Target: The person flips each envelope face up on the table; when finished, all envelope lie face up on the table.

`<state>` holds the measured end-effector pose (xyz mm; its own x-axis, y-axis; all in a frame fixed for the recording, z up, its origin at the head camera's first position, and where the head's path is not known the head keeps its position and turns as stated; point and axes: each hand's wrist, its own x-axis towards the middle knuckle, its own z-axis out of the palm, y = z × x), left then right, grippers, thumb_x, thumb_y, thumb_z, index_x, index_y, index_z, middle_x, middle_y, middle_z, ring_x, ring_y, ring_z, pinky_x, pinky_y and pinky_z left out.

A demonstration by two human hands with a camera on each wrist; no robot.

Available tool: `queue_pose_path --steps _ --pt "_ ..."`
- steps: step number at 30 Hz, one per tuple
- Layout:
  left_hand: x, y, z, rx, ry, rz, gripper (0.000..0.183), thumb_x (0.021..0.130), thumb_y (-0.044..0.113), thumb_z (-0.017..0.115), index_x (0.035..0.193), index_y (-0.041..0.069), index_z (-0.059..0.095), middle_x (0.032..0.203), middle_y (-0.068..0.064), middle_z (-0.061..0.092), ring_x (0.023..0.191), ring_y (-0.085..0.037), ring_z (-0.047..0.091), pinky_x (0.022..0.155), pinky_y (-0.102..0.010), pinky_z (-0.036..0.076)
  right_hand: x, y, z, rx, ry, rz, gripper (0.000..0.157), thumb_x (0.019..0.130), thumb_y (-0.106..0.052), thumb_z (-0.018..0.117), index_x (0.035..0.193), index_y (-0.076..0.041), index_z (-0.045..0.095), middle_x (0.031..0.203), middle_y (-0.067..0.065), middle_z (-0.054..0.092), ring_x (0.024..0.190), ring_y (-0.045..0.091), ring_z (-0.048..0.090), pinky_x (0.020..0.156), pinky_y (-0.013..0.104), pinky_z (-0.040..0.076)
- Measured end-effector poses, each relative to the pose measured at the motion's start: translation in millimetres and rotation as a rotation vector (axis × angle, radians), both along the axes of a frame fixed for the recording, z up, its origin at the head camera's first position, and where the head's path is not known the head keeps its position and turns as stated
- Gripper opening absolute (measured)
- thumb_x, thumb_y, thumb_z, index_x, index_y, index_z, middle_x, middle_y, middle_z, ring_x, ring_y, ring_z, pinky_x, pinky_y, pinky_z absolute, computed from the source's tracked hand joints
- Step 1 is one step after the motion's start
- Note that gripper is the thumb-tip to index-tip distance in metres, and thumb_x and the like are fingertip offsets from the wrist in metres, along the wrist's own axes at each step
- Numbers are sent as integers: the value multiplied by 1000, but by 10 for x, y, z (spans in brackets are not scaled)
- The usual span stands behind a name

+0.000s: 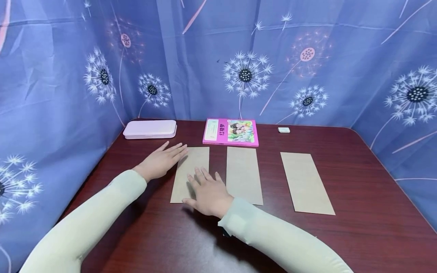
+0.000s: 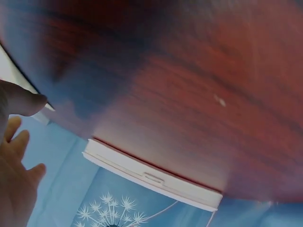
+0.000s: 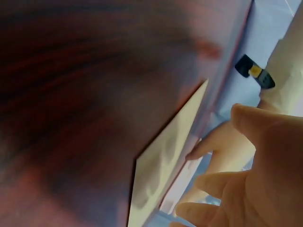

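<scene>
**Over left sheet (image 1: 197, 157): left hand (image 1: 159, 162), right hand (image 1: 211, 193)**

Fingers (image 1: 199, 176) apart on both; left across left edge, right across right edge. Narrow gap to middle sheet (image 1: 243, 176), wider to right sheet (image 1: 306, 184). Near table's (image 1: 358, 170) far edge, closed case (image 1: 150, 129).

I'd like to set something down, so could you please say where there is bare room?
Widest: the table right of the right sheet. Smaller: between that and the middle sheet, and between the pink book and white block. Crowded: the left sheet, with the left hand and right hand over it.
</scene>
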<state>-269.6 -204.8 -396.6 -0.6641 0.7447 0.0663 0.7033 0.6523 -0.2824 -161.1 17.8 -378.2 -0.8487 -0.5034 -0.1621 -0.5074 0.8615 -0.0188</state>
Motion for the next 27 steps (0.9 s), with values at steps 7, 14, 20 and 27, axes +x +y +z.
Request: queue_pose_path --steps 7,14,20,27 --pt "-30 25 4 -66 46 -50 61 89 -8 61 147 3 46 154 -13 41 142 -29 37 114 -56 27 -4 -92 -81 48 -5 -12 85 93 -71 43 158 -18 29 163 10 21 150 24 19 117 54 23" --pt "4 60 -24 -104 -3 -19 51 98 0 52 148 4 45 150 -12 47 140 -29 41 114 -56 28 -15 -128 -135 88 14 -11 86 91 -72 47 156 -18 34 160 14 29 147 25 27 116 53 27" --pt "-14 52 -61 -82 4 -32 54 95 -2 56 148 4 45 149 -13 47 138 -28 44 112 -56 31 -31 -144 -125 126 99 34 74 93 -67 49 151 -20 44 153 12 43 141 23 40 112 49 34" --pt "-8 32 -86 -71 -7 -34 57 94 -5 57 148 4 45 150 -13 46 137 -27 46 111 -56 33 -18 -171 -139 144 143 79 68 95 -61 51 146 -17 51 146 16 51 135 26 48 101 40 48"
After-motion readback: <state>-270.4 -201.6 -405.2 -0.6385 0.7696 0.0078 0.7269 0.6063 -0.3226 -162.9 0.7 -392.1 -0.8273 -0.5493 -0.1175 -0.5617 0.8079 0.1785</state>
